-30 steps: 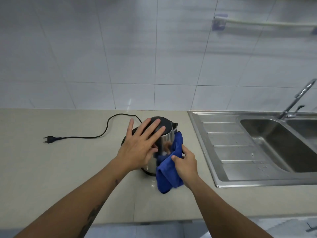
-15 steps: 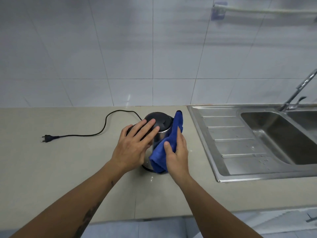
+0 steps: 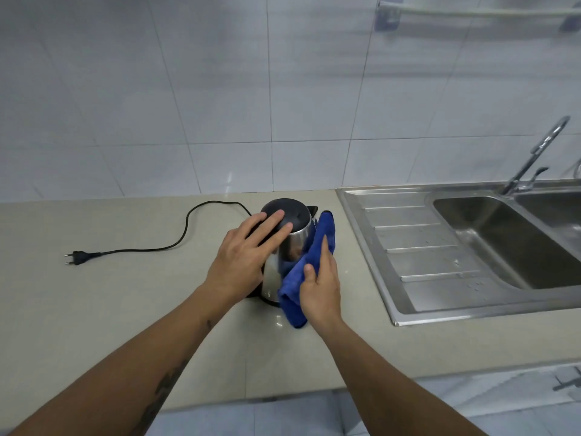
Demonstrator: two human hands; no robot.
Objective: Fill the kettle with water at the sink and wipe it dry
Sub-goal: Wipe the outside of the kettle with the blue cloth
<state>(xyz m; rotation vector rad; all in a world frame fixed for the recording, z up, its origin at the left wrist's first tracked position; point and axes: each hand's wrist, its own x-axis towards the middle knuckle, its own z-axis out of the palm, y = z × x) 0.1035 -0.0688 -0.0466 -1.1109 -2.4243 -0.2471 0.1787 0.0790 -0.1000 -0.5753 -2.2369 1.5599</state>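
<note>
1. Standing upright on the beige counter (image 3: 94,309): the steel kettle (image 3: 290,247) with its black lid, just left of the sink's (image 3: 408,316) draining board.
2. Lying flat over the kettle's left side and lid edge: the left hand (image 3: 243,256), fingers spread and extended, palm pressing on the body, gripping nothing.
3. Pressing a blue cloth (image 3: 309,269) against the kettle's right side: the right hand (image 3: 320,286), fingers stretched out along the cloth, thumb pinning its near fold.
4. Draping from near the spout down to the counter by the kettle's base: the cloth, sitting between right palm and steel.
5. Trailing left from behind the kettle: a black cord (image 3: 188,228), ending in an unplugged plug (image 3: 77,257) lying well apart on the counter.
6. Rising at the sink's far edge: the tap (image 3: 534,152).
</note>
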